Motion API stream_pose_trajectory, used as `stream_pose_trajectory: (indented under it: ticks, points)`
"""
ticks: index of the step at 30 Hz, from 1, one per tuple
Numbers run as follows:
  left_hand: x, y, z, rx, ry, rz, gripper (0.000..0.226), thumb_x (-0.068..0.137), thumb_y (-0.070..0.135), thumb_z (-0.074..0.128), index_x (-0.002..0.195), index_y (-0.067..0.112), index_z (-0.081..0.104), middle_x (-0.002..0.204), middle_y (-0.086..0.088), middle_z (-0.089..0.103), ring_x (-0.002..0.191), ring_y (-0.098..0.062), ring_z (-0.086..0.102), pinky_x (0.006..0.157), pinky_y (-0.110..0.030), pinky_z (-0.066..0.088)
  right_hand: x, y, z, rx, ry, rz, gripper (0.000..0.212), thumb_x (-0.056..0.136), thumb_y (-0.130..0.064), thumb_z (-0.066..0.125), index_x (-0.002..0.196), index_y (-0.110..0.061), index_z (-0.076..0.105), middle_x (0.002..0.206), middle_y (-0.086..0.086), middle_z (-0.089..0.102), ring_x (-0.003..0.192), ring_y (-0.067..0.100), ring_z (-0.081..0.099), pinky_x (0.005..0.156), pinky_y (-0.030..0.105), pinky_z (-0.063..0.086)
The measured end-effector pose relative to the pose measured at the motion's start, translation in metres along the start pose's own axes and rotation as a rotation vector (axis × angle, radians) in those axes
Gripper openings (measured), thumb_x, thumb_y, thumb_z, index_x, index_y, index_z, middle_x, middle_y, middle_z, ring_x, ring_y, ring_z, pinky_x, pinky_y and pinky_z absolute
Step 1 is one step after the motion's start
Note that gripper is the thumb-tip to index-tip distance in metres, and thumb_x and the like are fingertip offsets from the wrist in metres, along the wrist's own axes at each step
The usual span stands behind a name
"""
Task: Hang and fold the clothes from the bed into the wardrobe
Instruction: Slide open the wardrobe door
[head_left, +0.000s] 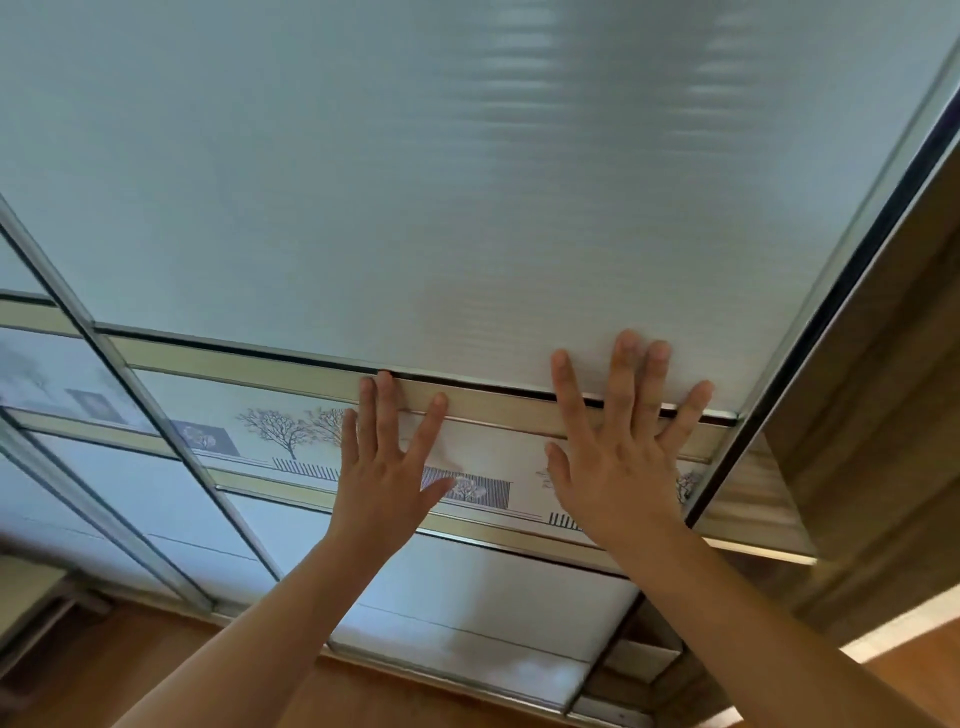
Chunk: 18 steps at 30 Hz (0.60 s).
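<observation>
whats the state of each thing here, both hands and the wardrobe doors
left hand: open, fingers spread, flat on the sliding door's tree-print band
right hand: open, fingers spread, flat on the door, fingertips on its frosted panel
sliding door: nearly shut, thin dark gap beside the wooden frame
neighbouring door: left of it, position unclear

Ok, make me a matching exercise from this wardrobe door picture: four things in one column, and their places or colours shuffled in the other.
Things
1. left hand
2. right hand
3. tree strip
4. floor

Places and colours
A. orange-brown wood, along the bottom
B. fingertips up on the frosted panel
C. fingertips on the beige band
D. pale, printed, just below that band

Pairs: 1-C, 2-B, 3-D, 4-A
</observation>
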<state>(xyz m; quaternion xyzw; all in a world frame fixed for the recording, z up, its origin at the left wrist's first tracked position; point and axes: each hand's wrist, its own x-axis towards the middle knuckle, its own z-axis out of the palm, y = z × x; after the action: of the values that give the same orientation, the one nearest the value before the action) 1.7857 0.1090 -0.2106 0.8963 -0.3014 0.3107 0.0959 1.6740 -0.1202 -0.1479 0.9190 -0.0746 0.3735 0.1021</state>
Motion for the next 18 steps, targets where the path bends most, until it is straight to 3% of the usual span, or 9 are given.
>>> stream_pose_trajectory:
  ticks: [2, 4, 6, 8, 10, 12, 15, 18]
  points:
    - [-0.004, -0.01, -0.008, -0.025, -0.013, -0.036, 0.099, 0.081, 0.054, 0.074, 0.16, 0.023, 0.022, 0.165, -0.026, -0.008, 0.153, -0.046, -0.001, 0.114, -0.065, 0.029, 0.003, -0.014, -0.01, 0.022, -0.032, -0.018, 0.097, 0.082, -0.041, 0.07, 0.162, -0.025, 0.016, 0.166, 0.024, -0.009, 0.152, 0.047, -0.004, 0.111, 0.079, 0.007]
    - [-0.009, -0.015, -0.015, -0.074, -0.022, -0.102, 0.098, 0.084, 0.05, 0.074, 0.161, 0.023, 0.019, 0.166, -0.023, -0.007, 0.154, -0.042, -0.001, 0.113, -0.064, 0.032, 0.005, -0.023, -0.023, 0.074, -0.038, -0.06, 0.083, 0.085, -0.04, 0.066, 0.158, -0.025, 0.031, 0.167, 0.021, 0.001, 0.154, 0.042, 0.003, 0.114, 0.073, 0.014]
    - [-0.014, -0.012, -0.021, -0.166, -0.021, -0.196, 0.097, 0.086, 0.047, 0.072, 0.161, 0.024, 0.014, 0.167, -0.017, -0.003, 0.154, -0.038, 0.005, 0.114, -0.06, 0.034, 0.009, -0.024, -0.037, 0.228, 0.01, -0.107, 0.059, 0.089, -0.034, 0.064, 0.145, -0.019, 0.053, 0.164, 0.02, 0.023, 0.151, 0.039, 0.023, 0.112, 0.063, 0.029]
    - [-0.017, 0.001, -0.028, -0.26, -0.021, -0.218, 0.092, 0.087, 0.043, 0.071, 0.16, 0.026, 0.018, 0.166, -0.012, 0.008, 0.151, -0.035, 0.018, 0.111, -0.054, 0.036, 0.013, -0.018, -0.049, 0.445, 0.098, -0.1, 0.039, 0.094, -0.026, 0.063, 0.129, -0.012, 0.065, 0.144, 0.016, 0.05, 0.129, 0.033, 0.051, 0.098, 0.053, 0.046]
    - [-0.018, 0.019, -0.034, -0.336, -0.052, -0.131, 0.082, 0.089, 0.042, 0.068, 0.157, 0.03, 0.023, 0.159, -0.009, 0.025, 0.145, -0.032, 0.03, 0.108, -0.053, 0.043, 0.017, -0.007, -0.061, 0.639, 0.142, -0.024, 0.032, 0.096, -0.026, 0.061, 0.124, -0.012, 0.064, 0.118, 0.004, 0.06, 0.1, 0.016, 0.061, 0.078, 0.041, 0.054]
    - [-0.016, 0.041, -0.038, -0.381, -0.082, -0.015, 0.073, 0.092, 0.044, 0.063, 0.154, 0.029, 0.029, 0.152, -0.007, 0.035, 0.139, -0.028, 0.038, 0.104, -0.052, 0.047, 0.023, 0.006, -0.071, 0.783, 0.128, 0.159, 0.041, 0.096, -0.038, 0.06, 0.133, -0.022, 0.051, 0.097, -0.01, 0.059, 0.079, 0.007, 0.059, 0.063, 0.029, 0.052]
    - [-0.011, 0.074, -0.039, -0.379, -0.058, 0.113, 0.068, 0.092, 0.042, 0.063, 0.153, 0.028, 0.034, 0.154, -0.009, 0.033, 0.139, -0.029, 0.038, 0.108, -0.046, 0.045, 0.04, 0.023, -0.072, 0.827, 0.046, 0.31, 0.057, 0.096, -0.055, 0.056, 0.143, -0.031, 0.034, 0.094, -0.013, 0.06, 0.077, 0.006, 0.061, 0.065, 0.024, 0.051]
    - [-0.005, 0.095, -0.037, -0.324, -0.052, 0.156, 0.073, 0.092, 0.041, 0.064, 0.155, 0.031, 0.03, 0.154, -0.014, 0.032, 0.139, -0.033, 0.039, 0.109, -0.044, 0.041, 0.061, 0.024, -0.062, 0.734, -0.176, 0.19, 0.048, 0.098, -0.063, 0.04, 0.136, -0.035, 0.046, 0.095, -0.015, 0.064, 0.081, 0.001, 0.062, 0.067, 0.026, 0.051]
